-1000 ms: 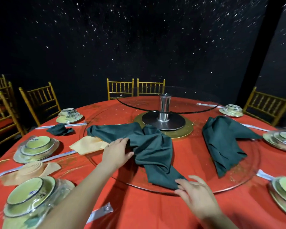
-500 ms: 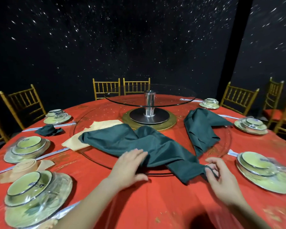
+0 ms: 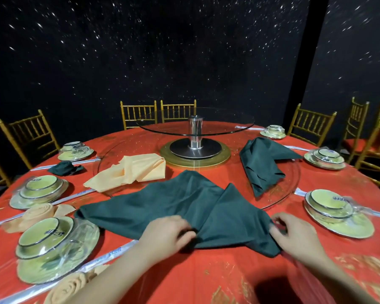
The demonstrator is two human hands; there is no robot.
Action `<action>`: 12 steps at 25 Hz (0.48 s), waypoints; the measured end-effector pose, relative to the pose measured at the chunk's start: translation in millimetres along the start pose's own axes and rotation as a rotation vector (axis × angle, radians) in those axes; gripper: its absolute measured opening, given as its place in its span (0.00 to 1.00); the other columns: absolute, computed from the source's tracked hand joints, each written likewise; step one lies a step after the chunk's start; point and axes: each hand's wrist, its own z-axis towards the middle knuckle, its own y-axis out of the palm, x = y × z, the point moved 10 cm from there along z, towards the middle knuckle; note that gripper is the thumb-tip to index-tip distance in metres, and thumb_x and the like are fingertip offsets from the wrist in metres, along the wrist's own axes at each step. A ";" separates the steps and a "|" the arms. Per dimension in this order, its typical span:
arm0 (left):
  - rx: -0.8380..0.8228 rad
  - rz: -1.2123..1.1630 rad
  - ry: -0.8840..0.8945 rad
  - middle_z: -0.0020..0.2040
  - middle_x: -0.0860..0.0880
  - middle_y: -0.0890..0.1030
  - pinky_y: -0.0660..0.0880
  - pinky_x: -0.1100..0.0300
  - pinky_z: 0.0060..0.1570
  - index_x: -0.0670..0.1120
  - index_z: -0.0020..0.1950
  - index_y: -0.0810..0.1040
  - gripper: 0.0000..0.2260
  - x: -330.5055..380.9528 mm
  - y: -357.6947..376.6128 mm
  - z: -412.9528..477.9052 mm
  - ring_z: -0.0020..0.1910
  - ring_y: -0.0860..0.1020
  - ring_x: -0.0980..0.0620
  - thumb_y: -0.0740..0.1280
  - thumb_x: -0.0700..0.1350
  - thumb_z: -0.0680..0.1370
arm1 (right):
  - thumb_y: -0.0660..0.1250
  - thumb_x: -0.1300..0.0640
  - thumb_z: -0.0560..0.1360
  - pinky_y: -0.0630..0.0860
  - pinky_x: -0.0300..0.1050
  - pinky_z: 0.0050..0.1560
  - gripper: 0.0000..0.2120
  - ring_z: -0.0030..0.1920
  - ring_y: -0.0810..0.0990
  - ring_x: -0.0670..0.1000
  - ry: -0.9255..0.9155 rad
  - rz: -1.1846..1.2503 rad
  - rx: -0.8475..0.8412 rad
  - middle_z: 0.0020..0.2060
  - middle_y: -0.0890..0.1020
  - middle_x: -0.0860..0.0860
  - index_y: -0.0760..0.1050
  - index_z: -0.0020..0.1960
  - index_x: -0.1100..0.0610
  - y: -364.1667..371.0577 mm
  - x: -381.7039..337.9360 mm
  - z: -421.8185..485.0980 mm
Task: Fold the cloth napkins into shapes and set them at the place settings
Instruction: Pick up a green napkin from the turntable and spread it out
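The dark green napkin (image 3: pixel 184 207) lies spread on the red table (image 3: pixel 228 279) just before the person, its far part over the rim of the glass turntable (image 3: pixel 290 189). Its long axis runs left to right, with two peaks pointing away toward the table's centre. The left hand (image 3: pixel 165 238) curls round a fold at the near edge; the right hand (image 3: pixel 296 238) pinches the right corner

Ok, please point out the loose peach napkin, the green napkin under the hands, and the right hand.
loose peach napkin (image 3: pixel 138 170): head view, its flat middle.
green napkin (image 3: pixel 184 202): head view, its spread centre.
right hand (image 3: pixel 296 235): head view, back of the hand.
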 end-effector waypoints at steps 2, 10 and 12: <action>0.093 -0.052 -0.104 0.54 0.55 0.80 0.73 0.59 0.53 0.54 0.58 0.77 0.24 -27.3 -25.9 9.1 0.56 0.77 0.53 0.52 0.64 0.74 | 0.66 0.47 0.72 0.73 0.48 0.51 0.10 0.50 0.81 0.54 0.008 0.079 0.057 0.45 0.82 0.48 0.79 0.48 0.51 -6.1 -21.7 19.6; 0.036 -0.145 -0.519 0.61 0.47 0.78 0.73 0.53 0.56 0.46 0.66 0.70 0.21 -173.1 -9.7 57.2 0.60 0.75 0.47 0.65 0.54 0.77 | 0.62 0.41 0.75 0.71 0.49 0.58 0.19 0.58 0.76 0.54 -0.011 -0.019 -0.120 0.56 0.78 0.51 0.71 0.61 0.51 57.6 -109.5 121.9; -0.033 -0.039 -0.517 0.59 0.47 0.78 0.74 0.52 0.54 0.46 0.65 0.69 0.21 -184.4 4.2 61.4 0.58 0.76 0.45 0.62 0.56 0.77 | 0.59 0.39 0.76 0.69 0.49 0.59 0.22 0.60 0.75 0.55 0.055 -0.136 -0.158 0.58 0.76 0.53 0.70 0.62 0.53 74.5 -107.5 131.4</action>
